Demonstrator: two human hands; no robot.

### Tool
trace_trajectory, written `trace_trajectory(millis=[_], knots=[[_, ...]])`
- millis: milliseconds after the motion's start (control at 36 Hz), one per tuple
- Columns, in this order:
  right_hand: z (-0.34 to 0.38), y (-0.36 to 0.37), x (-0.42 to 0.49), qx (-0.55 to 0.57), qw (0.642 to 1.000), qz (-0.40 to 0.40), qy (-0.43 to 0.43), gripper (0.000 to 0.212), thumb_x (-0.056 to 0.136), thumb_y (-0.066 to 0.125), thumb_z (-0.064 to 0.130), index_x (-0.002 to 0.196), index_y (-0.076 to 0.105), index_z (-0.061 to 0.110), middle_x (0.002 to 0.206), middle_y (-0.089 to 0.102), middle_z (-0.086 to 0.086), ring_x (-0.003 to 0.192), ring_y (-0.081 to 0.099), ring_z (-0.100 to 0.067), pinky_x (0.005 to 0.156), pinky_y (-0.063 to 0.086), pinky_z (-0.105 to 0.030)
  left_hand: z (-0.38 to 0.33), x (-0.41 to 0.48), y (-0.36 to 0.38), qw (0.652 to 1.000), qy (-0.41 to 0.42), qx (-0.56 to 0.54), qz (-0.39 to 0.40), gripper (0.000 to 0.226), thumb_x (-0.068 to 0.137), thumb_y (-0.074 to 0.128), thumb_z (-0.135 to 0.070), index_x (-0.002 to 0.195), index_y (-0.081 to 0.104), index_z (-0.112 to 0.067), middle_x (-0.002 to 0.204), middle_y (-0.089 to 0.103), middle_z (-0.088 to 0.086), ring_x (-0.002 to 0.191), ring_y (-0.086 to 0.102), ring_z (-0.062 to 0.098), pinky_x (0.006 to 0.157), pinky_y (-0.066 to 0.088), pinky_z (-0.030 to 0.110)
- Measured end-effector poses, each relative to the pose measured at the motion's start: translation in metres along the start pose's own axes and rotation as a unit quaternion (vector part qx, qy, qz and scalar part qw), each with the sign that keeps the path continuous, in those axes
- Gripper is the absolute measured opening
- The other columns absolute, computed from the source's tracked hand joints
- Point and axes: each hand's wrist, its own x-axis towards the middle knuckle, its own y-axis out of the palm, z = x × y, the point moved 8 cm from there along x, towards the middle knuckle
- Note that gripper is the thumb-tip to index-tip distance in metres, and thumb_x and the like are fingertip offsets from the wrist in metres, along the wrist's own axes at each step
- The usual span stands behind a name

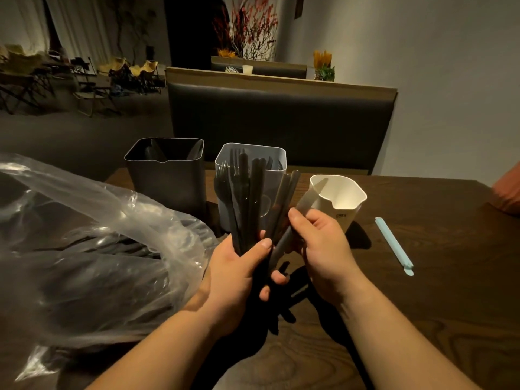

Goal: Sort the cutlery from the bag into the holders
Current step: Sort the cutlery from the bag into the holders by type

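Black cutlery bundle (244, 192) — gripped by left hand (236, 274), screening grey holder (278, 164); right hand (323, 246) pinches knife (309, 202) before white holder (351, 201); black holder (166, 181), plastic bag (98, 249) left — blue clip (394, 246) right.

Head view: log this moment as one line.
left hand: grips bundle of black plastic cutlery | right hand: pinches dark-handled knife | holders: black square tub, grey square tub, white tub | clear plastic bag: left side
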Motion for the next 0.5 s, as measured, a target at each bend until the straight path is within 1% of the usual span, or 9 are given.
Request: trace_trajectory(millis=[56, 139, 194, 222, 278, 333, 361, 417, 500], knots=[[-0.002, 0.003, -0.001, 0.015, 1.0, 0.002, 0.001, 0.032, 0.103, 0.05, 0.03, 0.105, 0.067, 0.003, 0.094, 0.073, -0.017, 0.092, 0.073, -0.031, 0.081, 0.061, -0.043, 0.002, 0.001, 0.001, 1.0, -0.009, 0.001, 0.007, 0.032, 0.097, 0.06, -0.021, 0.123, 0.056, -0.004, 0.092, 0.067, 0.019, 0.062, 0.063, 0.026, 0.039, 0.045, 0.024], [-0.006, 0.004, -0.002, 0.067, 0.998, -0.004, 0.019, 0.036, 0.103, 0.048, 0.031, 0.11, 0.065, 0.0, 0.09, 0.073, -0.012, 0.096, 0.071, -0.035, 0.088, 0.057, -0.05, 0.004, 0.0, 0.003, 0.999, -0.015, -0.001, 0.028, 0.032, 0.098, 0.058, -0.022, 0.123, 0.057, -0.002, 0.086, 0.067, 0.018, 0.061, 0.062, 0.025, 0.039, 0.046, 0.024], [-0.002, 0.002, -0.002, 0.06, 0.998, -0.008, 0.011, 0.036, 0.104, 0.047, 0.032, 0.107, 0.064, 0.0, 0.085, 0.072, -0.007, 0.091, 0.072, -0.028, 0.082, 0.058, -0.044, 0.005, -0.001, 0.005, 0.999, -0.008, 0.003, 0.042, 0.033, 0.099, 0.057, -0.023, 0.122, 0.058, 0.0, 0.084, 0.064, 0.021, 0.06, 0.06, 0.025, 0.039, 0.044, 0.023], [0.0, 0.002, -0.003, 0.044, 0.999, -0.002, 0.004, 0.035, 0.104, 0.046, 0.033, 0.103, 0.065, 0.002, 0.082, 0.072, -0.004, 0.084, 0.072, -0.023, 0.074, 0.058, -0.038, 0.005, -0.001, 0.006, 0.999, -0.002, 0.003, 0.045, 0.033, 0.099, 0.057, -0.024, 0.121, 0.058, 0.001, 0.085, 0.063, 0.023, 0.06, 0.059, 0.025, 0.038, 0.043, 0.023], [0.002, 0.009, -0.007, 0.03, 0.999, 0.035, 0.002, 0.03, 0.104, 0.046, 0.031, 0.098, 0.064, 0.007, 0.073, 0.068, 0.001, 0.068, 0.068, -0.017, 0.055, 0.054, -0.027, 0.004, -0.001, 0.009, 0.999, 0.005, -0.01, 0.048, 0.032, 0.098, 0.056, -0.023, 0.116, 0.059, 0.003, 0.084, 0.061, 0.027, 0.055, 0.057, 0.024, 0.037, 0.04, 0.022], [0.001, 0.021, -0.012, 0.035, 0.995, 0.092, 0.007, 0.021, 0.103, 0.047, 0.027, 0.1, 0.059, 0.01, 0.063, 0.061, 0.002, 0.052, 0.058, -0.018, 0.043, 0.048, -0.027, 0.002, -0.001, 0.011, 0.998, 0.006, -0.033, 0.06, 0.027, 0.098, 0.055, -0.022, 0.107, 0.061, 0.003, 0.079, 0.06, 0.024, 0.05, 0.051, 0.023, 0.035, 0.038, 0.021], [0.002, 0.024, -0.013, 0.025, 0.994, 0.108, -0.004, 0.016, 0.102, 0.049, 0.024, 0.102, 0.058, 0.011, 0.062, 0.059, 0.003, 0.05, 0.055, -0.017, 0.044, 0.049, -0.027, 0.002, -0.001, 0.011, 0.997, 0.0, -0.036, 0.067, 0.026, 0.099, 0.054, -0.022, 0.104, 0.06, 0.002, 0.074, 0.06, 0.02, 0.047, 0.049, 0.02, 0.035, 0.037, 0.021], [0.007, 0.024, -0.011, -0.007, 0.994, 0.103, -0.043, 0.008, 0.101, 0.054, 0.016, 0.106, 0.06, 0.017, 0.069, 0.064, 0.004, 0.055, 0.056, -0.016, 0.051, 0.051, -0.026, 0.005, -0.001, 0.01, 0.996, -0.021, -0.015, 0.08, 0.027, 0.1, 0.052, -0.027, 0.103, 0.057, 0.0, 0.061, 0.057, 0.008, 0.042, 0.044, 0.014, 0.037, 0.036, 0.02], [0.013, 0.02, -0.01, 0.002, 0.993, 0.087, -0.084, 0.02, 0.095, 0.062, 0.011, 0.105, 0.065, 0.028, 0.082, 0.071, 0.005, 0.057, 0.059, -0.016, 0.053, 0.054, -0.025, 0.009, 0.0, 0.012, 0.994, -0.034, -0.001, 0.105, 0.026, 0.101, 0.05, -0.031, 0.1, 0.054, -0.005, 0.055, 0.053, -0.001, 0.04, 0.039, 0.011, 0.037, 0.031, 0.019]])
